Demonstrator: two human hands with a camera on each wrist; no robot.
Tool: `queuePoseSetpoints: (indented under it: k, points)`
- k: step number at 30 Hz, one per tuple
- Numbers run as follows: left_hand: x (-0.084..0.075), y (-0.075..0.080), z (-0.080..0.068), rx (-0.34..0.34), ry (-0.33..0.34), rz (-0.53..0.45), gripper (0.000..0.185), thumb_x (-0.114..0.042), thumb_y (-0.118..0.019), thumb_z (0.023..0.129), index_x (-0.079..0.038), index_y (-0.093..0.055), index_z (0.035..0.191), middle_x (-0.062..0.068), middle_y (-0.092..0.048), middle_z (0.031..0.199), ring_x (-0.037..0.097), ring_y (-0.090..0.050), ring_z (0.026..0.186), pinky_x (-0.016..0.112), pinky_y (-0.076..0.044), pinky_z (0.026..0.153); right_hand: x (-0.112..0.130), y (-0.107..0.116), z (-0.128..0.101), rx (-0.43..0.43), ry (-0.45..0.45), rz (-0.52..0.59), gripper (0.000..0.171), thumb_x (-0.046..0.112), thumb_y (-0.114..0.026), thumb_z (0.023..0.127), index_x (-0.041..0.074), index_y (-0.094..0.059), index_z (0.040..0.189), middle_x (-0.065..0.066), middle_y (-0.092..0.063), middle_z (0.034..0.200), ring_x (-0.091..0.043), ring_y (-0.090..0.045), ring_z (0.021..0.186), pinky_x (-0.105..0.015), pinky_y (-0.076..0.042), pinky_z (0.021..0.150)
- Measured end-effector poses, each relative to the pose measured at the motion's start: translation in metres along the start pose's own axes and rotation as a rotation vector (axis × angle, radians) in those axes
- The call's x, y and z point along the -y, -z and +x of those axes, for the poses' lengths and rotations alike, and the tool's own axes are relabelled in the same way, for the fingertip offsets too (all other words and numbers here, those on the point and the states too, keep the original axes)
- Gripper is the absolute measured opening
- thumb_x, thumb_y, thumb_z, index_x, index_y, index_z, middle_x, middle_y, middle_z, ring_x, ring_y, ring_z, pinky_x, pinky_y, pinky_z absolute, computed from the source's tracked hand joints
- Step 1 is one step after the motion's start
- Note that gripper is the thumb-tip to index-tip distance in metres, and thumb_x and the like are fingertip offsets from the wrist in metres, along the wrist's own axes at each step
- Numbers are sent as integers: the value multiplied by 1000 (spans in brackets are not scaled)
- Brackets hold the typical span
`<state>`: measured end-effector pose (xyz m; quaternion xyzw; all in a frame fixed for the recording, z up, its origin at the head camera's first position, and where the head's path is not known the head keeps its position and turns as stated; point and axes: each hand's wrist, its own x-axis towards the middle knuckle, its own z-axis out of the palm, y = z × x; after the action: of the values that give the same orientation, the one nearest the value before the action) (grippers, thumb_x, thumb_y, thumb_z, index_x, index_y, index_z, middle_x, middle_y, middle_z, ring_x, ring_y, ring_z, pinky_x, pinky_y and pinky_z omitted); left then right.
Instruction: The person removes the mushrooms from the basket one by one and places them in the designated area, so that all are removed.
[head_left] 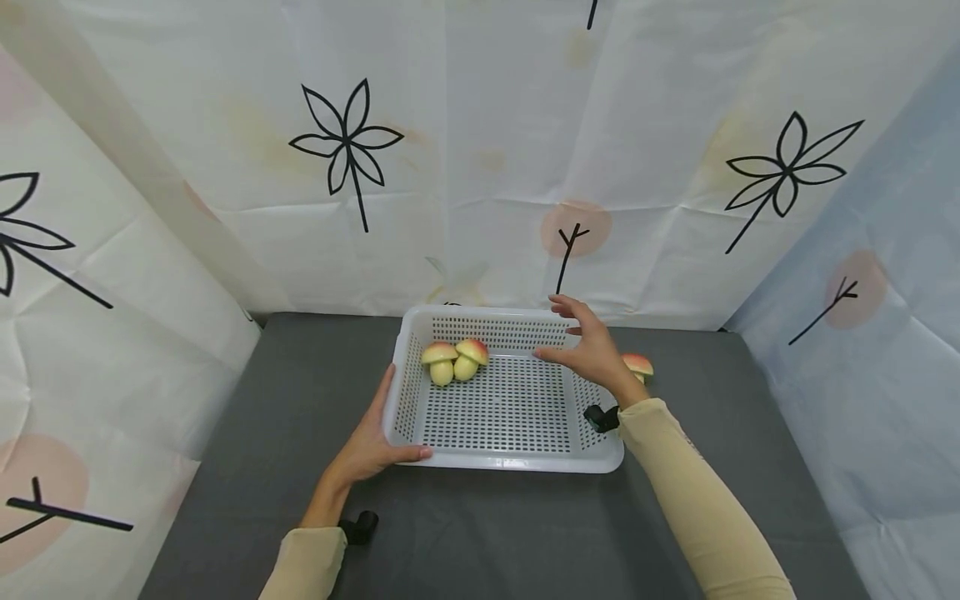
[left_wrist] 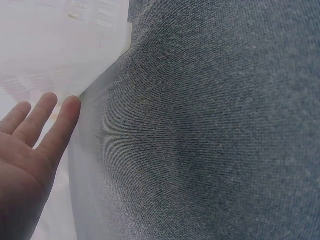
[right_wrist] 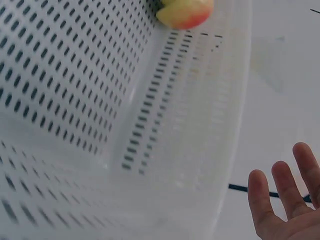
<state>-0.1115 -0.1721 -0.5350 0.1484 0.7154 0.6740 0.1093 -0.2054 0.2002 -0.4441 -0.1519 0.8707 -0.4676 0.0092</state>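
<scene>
Steadying the white basket (head_left: pixel 504 457) on the grey table (head_left: pixel 262 417), the left hand (head_left: pixel 371 446) lies flat against its near-left corner, thumb on the rim. Right hand (head_left: pixel 592 350) hovers inside, fingers spread, holding nothing; two toy mushrooms (head_left: pixel 453 360) sit at the back

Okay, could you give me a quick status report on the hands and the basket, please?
Left hand open, resting on basket corner. Right hand open, over basket, empty. Two toy mushrooms inside, third mushroom outside, behind right hand.
</scene>
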Motion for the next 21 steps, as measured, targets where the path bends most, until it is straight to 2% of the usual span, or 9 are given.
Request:
queuePoseSetpoints:
  k: [8, 21]
  points:
    - [0, 0, 0, 5, -4, -6, 139, -3, -93, 70, -33, 6, 163, 24, -20, 162, 55, -50, 121, 60, -52, 85, -11, -20, 2, 14, -10, 61, 88, 25, -88, 82, 17, -40, 155, -18, -46, 150, -32, -43, 136, -55, -38, 106]
    - [2, 0, 0, 0, 6, -17, 140, -3, -93, 70, -34, 6, 163, 23, -20, 163, 54, -50, 123, 59, -52, 86, -15, -50, 7, 74, -54, 6, 89, 22, -90, 80, 16, -41, 154, -13, -47, 150, -33, -43, 137, -54, -39, 108]
